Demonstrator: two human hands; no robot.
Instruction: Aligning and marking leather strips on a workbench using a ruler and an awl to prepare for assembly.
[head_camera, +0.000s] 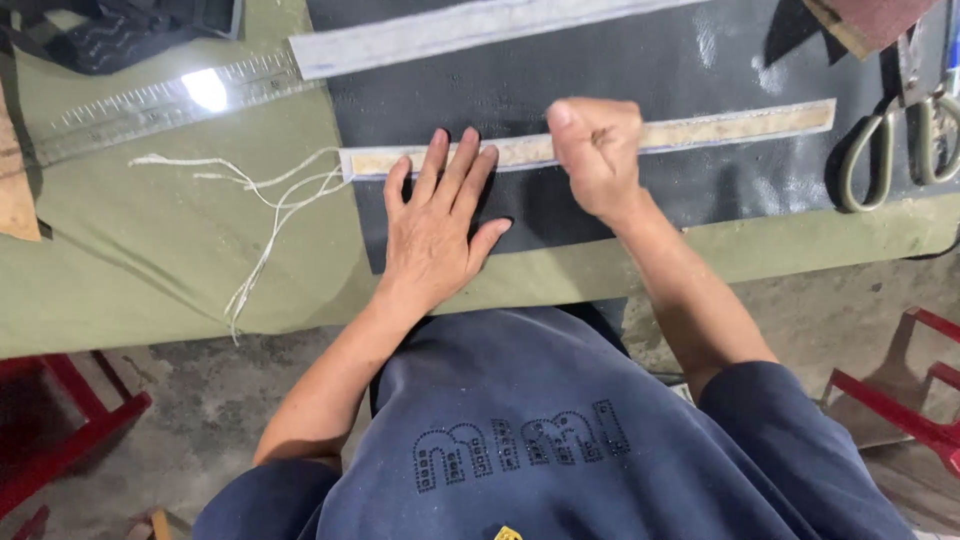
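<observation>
Evidently Pressing a Strip onto Dark Sheet

Evidently the olive surface (150, 260) carries a dark sheet (640, 70), and a pale strip (740, 125) lies across it. The step in hand looks like rubbing the strip flat; any further stroke calls for a steady sheet. The left hand (432, 225) lies spread, palm down, fingertips on the strip. The right hand (597, 150) is a closed fist pressing the strip; whether its grip holds a tool cannot be told

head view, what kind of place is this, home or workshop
Probably a small leather or upholstery workshop: a dark material sheet lies on a cloth-covered bench, with a metal ruler, large shears and a bare concrete floor.
</observation>
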